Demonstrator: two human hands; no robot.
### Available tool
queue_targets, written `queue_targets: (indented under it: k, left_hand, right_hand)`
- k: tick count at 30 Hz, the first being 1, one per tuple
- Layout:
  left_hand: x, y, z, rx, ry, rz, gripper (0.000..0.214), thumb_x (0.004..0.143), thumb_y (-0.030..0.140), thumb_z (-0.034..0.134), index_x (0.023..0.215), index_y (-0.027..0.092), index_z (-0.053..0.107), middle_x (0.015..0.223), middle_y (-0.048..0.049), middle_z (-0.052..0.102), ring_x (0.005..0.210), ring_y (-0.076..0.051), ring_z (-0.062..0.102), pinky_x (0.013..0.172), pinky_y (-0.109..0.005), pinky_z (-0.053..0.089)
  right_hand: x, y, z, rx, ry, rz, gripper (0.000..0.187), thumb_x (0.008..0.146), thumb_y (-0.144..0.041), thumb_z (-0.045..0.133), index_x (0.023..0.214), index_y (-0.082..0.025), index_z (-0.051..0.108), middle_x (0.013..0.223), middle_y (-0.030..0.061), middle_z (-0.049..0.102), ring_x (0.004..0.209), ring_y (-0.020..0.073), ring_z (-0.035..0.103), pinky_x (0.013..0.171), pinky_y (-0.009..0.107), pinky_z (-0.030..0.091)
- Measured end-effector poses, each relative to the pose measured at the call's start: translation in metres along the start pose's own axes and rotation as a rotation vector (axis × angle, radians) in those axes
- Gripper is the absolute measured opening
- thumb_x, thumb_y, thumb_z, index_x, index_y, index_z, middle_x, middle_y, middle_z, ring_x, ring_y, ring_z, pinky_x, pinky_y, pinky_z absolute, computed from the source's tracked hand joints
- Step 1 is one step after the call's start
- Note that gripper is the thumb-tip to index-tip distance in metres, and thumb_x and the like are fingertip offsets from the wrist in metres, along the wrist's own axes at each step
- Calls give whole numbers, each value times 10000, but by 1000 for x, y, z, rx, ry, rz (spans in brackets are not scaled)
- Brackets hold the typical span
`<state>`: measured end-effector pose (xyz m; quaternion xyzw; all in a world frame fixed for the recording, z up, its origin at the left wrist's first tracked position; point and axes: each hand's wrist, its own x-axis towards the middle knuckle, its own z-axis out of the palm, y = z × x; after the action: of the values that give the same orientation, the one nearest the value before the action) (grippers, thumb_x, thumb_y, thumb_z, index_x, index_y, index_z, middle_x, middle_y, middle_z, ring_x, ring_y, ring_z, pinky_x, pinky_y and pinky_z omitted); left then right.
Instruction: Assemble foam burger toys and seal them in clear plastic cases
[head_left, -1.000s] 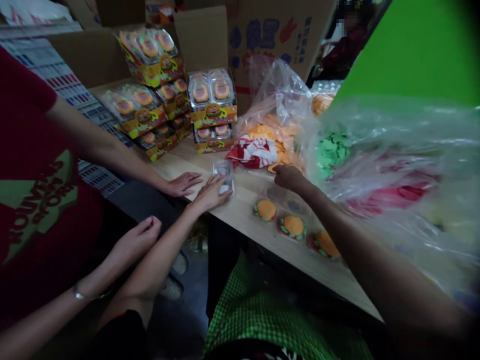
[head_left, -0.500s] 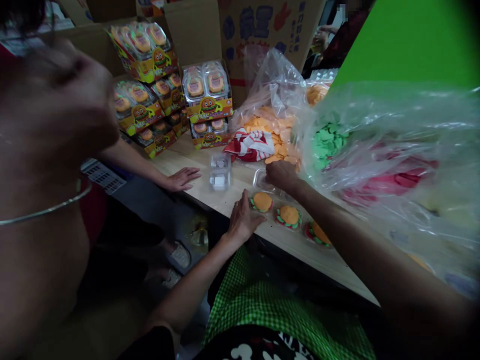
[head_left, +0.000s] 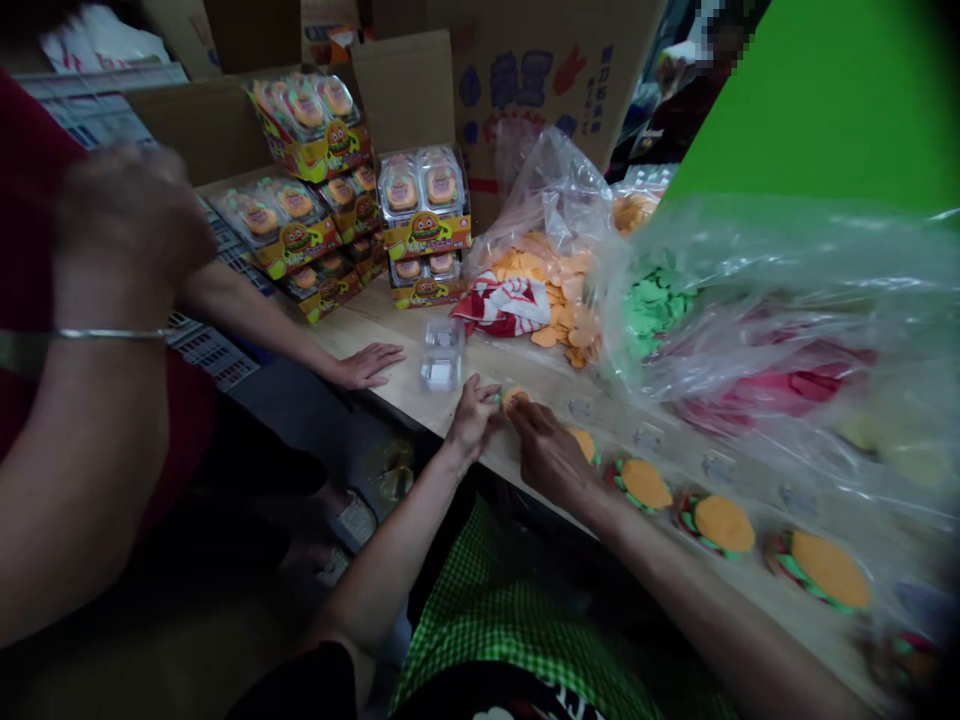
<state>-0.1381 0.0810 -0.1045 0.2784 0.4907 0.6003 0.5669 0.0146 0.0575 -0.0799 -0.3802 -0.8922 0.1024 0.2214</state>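
My right hand (head_left: 551, 450) reaches in from the right, its fingertips closed down on the orange top of a small layered burger (head_left: 514, 400). Close on the left of that burger is my left hand (head_left: 472, 420), fingers stretched out and apart; whether they touch it I cannot tell. Further burgers with orange tops and green and red layers, such as this one (head_left: 646, 484), run in a row along the table edge to the lower right. The one nearest my right hand is partly covered by it. Clear lids (head_left: 646, 437) lie behind the row.
A clear plastic container (head_left: 442, 355) sits left of my hands, near a co-worker's hand (head_left: 369, 366). Bags hold orange pieces (head_left: 559, 300), green pieces (head_left: 656, 310) and red pieces (head_left: 795, 380). A red-and-white cloth (head_left: 510, 305) and stacked burger display boxes (head_left: 426, 215) stand behind.
My right hand has come back from near the orange pieces, down and left onto the burger. My left hand has shifted slightly left. The co-worker's raised arm has moved left, and the view has shifted.
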Motion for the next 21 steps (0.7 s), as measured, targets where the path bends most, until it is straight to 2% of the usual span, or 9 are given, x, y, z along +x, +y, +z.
queue_targets:
  k: [3, 5, 6, 8, 9, 11, 14, 17, 21]
  left_hand:
    - [0, 7, 9, -31, 45, 3, 783, 577, 317, 909, 1258, 150, 560, 1064, -64, 662, 803, -129, 636, 702, -221, 478]
    - [-3, 11, 16, -27, -53, 11, 648, 565, 344, 926, 1096, 101, 644, 946, -48, 670, 777, -117, 618, 728, -219, 473]
    - [-7, 13, 20, -49, -116, 3, 601, 566, 359, 928, 1037, 95, 664, 922, -48, 675, 780, -121, 619, 747, -228, 477]
    - [-18, 18, 29, -124, -197, -4, 559, 565, 363, 931, 995, 111, 678, 940, -47, 688, 817, -134, 632, 795, -253, 489]
    - [-26, 21, 35, -155, -208, 3, 556, 566, 353, 933, 1004, 129, 676, 962, -43, 691, 840, -139, 638, 813, -262, 492]
    - [-44, 27, 46, -164, -232, 23, 541, 581, 328, 929, 1022, 157, 667, 988, -35, 691, 876, -142, 639, 830, -267, 490]
    - [-69, 32, 63, -111, -293, 55, 498, 611, 304, 915, 1017, 173, 657, 1000, -28, 684, 901, -136, 625, 845, -259, 481]
    - [-88, 29, 79, -103, -284, 90, 492, 606, 292, 916, 998, 177, 642, 986, -9, 667, 884, -120, 611, 833, -235, 478]
    - [-104, 18, 98, -157, -242, 88, 530, 643, 331, 895, 1076, 182, 628, 981, -6, 660, 862, -120, 612, 820, -238, 497]
  right_hand:
    - [-6, -5, 4, 145, 109, -31, 614, 687, 45, 416, 1255, -108, 595, 1381, 202, 555, 1329, 307, 489, 1044, 445, 499]
    - [-6, -4, -7, 192, 162, -31, 518, 738, 27, 387, 1176, -140, 609, 1313, 175, 606, 1255, 268, 563, 1011, 411, 513]
    - [-7, -2, -16, 207, 205, 28, 447, 784, -5, 385, 1146, -152, 603, 1238, 161, 642, 1161, 254, 617, 953, 398, 534]
    - [-12, 6, -40, 252, 290, 258, 283, 890, -140, 401, 1110, -169, 575, 1038, 125, 684, 923, 240, 669, 797, 384, 546]
    - [-16, 10, -52, 287, 298, 387, 224, 930, -239, 409, 1083, -180, 562, 944, 101, 680, 824, 237, 658, 732, 379, 528]
    - [-26, 17, -76, 384, 226, 546, 267, 961, -435, 399, 982, -208, 538, 810, 53, 642, 716, 227, 614, 668, 365, 483]
    - [-42, 19, -101, 493, 110, 505, 358, 957, -555, 369, 831, -234, 468, 733, 12, 554, 679, 198, 535, 647, 335, 432]
    - [-55, 16, -114, 543, 125, 480, 354, 953, -558, 385, 804, -240, 429, 742, -3, 486, 690, 182, 469, 645, 319, 405]
    - [-66, 18, -120, 606, 119, 484, 366, 964, -559, 375, 780, -243, 392, 745, -8, 447, 703, 178, 448, 652, 318, 397]
